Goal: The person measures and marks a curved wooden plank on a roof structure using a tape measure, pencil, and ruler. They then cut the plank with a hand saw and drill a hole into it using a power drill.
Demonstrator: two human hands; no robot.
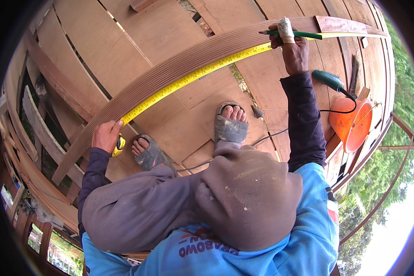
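A long brown grooved board (179, 64) lies across the plywood in front of me. My left hand (106, 137) is closed round a yellow tape measure (119, 145) at the board's near left part. Its yellow blade (202, 71) runs out along the board's near edge, past my right hand toward the far right. My right hand (296, 54) is closed on a green pencil (309, 35), held roughly level over the board with its tip pointing left. White wrapping (286, 30) covers one finger of that hand.
A short brown board piece (340, 25) lies at the grooved board's right end. To the right are a green corded power tool (328, 79) and an orange bucket-like container (359, 124). A black cord crosses near my sandaled feet (231, 124). Gaps split the plywood; loose planks (55, 78) lie left.
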